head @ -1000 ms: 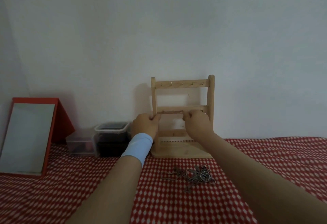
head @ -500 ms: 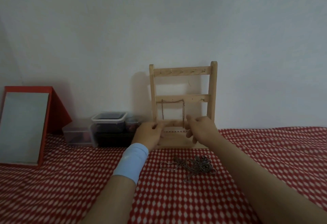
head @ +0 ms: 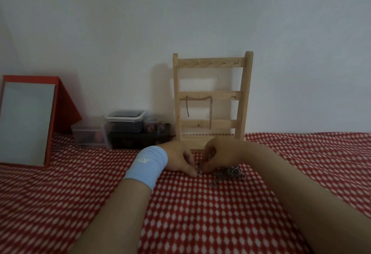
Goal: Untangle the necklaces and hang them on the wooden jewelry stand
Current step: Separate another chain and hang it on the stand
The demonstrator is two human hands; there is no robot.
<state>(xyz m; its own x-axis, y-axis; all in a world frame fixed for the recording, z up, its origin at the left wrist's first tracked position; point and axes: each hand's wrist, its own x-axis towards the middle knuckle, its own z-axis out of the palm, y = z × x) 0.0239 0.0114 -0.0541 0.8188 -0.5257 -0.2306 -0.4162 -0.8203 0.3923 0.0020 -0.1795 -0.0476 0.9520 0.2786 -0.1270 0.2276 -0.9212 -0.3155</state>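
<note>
The wooden jewelry stand (head: 211, 95) stands against the wall, with three hook rails. One chain necklace (head: 210, 111) hangs across two hooks of its middle rail, both ends dangling. A tangled heap of silvery necklaces (head: 230, 172) lies on the red checked cloth in front of the stand. My left hand (head: 178, 158), with a light blue wristband, and my right hand (head: 220, 154) meet at the heap's left end, each pinching chain there with its fingertips.
A red-framed mirror (head: 28, 123) leans at the left. Clear plastic boxes (head: 124, 127) with small items sit left of the stand, against the wall. The red and white checked cloth (head: 200, 213) covers the whole surface.
Both hands have let go of the necklace now hanging on the middle rail and come down to the tangled heap on the cloth. The camera has tilted down.
</note>
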